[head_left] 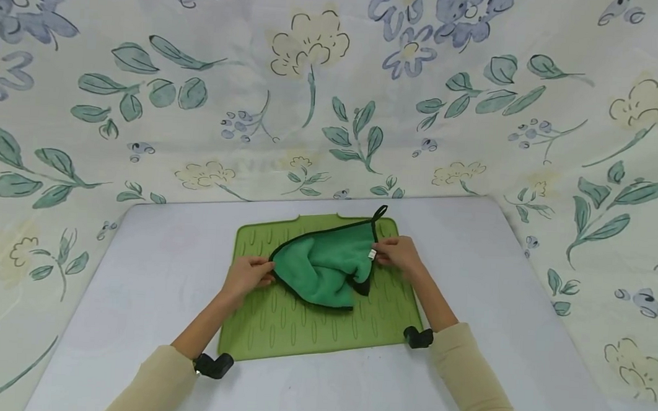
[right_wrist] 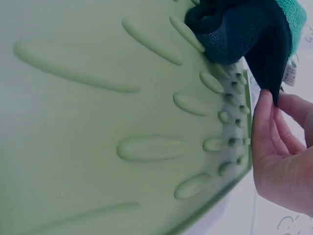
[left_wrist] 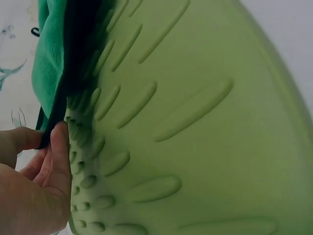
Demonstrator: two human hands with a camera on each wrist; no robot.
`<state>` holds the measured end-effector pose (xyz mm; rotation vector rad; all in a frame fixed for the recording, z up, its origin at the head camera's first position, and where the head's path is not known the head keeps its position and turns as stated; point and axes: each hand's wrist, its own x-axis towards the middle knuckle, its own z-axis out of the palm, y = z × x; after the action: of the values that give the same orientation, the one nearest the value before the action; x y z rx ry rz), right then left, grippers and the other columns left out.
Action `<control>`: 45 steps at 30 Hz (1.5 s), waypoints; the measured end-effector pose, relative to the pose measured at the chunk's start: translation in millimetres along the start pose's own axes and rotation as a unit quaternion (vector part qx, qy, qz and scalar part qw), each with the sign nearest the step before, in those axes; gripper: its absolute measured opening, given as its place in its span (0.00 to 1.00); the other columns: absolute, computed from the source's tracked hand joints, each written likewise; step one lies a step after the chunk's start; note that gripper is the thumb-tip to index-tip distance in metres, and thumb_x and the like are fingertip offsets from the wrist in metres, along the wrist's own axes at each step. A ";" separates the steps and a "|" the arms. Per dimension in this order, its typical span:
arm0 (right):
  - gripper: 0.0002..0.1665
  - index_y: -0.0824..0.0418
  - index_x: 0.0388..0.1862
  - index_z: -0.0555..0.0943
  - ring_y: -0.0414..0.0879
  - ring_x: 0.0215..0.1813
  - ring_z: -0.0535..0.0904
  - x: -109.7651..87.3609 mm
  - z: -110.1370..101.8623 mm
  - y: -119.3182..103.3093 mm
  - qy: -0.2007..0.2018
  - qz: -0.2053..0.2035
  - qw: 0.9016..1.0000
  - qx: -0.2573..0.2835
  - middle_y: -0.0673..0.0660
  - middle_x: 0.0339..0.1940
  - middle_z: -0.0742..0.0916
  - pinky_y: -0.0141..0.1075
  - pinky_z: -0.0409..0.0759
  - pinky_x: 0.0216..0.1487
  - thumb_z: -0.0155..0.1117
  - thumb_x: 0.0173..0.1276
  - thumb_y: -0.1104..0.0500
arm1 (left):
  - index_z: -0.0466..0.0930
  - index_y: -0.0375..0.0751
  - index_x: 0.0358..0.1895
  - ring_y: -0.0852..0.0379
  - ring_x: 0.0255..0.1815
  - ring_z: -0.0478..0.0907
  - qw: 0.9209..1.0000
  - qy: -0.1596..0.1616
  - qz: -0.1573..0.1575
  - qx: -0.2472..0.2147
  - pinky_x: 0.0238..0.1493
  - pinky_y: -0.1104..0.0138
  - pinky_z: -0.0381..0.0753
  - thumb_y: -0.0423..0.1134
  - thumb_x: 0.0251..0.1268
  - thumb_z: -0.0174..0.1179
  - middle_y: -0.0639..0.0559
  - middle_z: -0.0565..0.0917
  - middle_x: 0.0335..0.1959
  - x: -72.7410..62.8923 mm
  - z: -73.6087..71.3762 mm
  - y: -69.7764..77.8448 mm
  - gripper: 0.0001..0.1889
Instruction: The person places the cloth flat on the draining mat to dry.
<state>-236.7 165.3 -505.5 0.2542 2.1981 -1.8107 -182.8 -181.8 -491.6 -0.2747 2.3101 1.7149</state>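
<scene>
Left hand: pinches cloth edge; shallow grip may slip
Right hand: pinches edge beside tag
Cloth: slack folds might bunch
Mat: ridges could catch dragged cloth

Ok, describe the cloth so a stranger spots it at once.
On the white table lies a ribbed yellow-green mat. Over it, the left hand and right hand pinch the cloth. Unlike the mat, it is deeper green, black-edged, with a black loop.
</scene>
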 end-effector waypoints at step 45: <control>0.17 0.76 0.47 0.83 0.37 0.24 0.82 23.7 -18.1 -0.3 0.026 0.030 0.999 -0.035 0.53 0.23 0.85 0.28 0.83 0.30 0.64 0.72 0.60 | 0.80 0.25 0.58 0.68 0.29 0.78 0.995 0.084 0.009 0.043 0.39 0.72 0.84 0.40 0.76 0.57 0.33 0.82 0.49 81.8 -1.9 19.7 0.20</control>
<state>-261.1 181.9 -509.8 0.3510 2.2579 -1.7117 -266.7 -178.1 -498.6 -0.3959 2.5061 1.6532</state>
